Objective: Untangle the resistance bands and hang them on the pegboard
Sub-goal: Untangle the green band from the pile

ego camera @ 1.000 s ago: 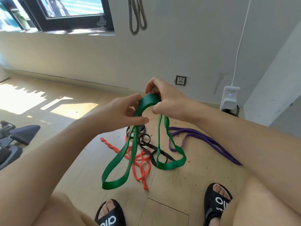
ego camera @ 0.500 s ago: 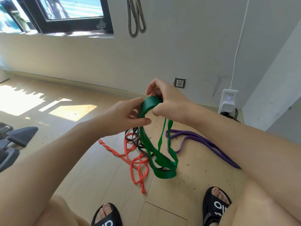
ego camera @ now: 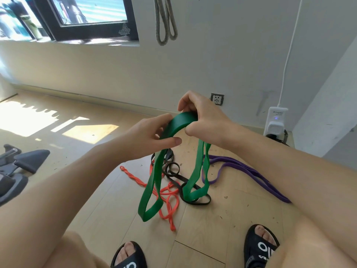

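A wide green resistance band [ego camera: 154, 182] arches between both hands and hangs down in two loops over the floor. My left hand [ego camera: 148, 138] grips its left side, thumb across the front. My right hand [ego camera: 202, 118] pinches the top of the arch from above. Below on the wooden floor lie an orange band [ego camera: 168, 202], a black band [ego camera: 173, 171] coiled in rings, and a purple band [ego camera: 251, 171] stretching off to the right. A grey band [ego camera: 164, 22] hangs high on the white wall; its hanger is out of view.
A wall socket [ego camera: 217, 99] and a white plugged-in device [ego camera: 276, 120] with a cable sit at the base of the wall. Dark exercise equipment [ego camera: 17, 167] stands at the left. My feet in black sandals [ego camera: 260, 246] are at the bottom. A window [ego camera: 87, 16] is upper left.
The green band's hanging loops swung from bunched together to spread apart, the left loop dropping lower. Both hands keep hold of the arch and have barely shifted.
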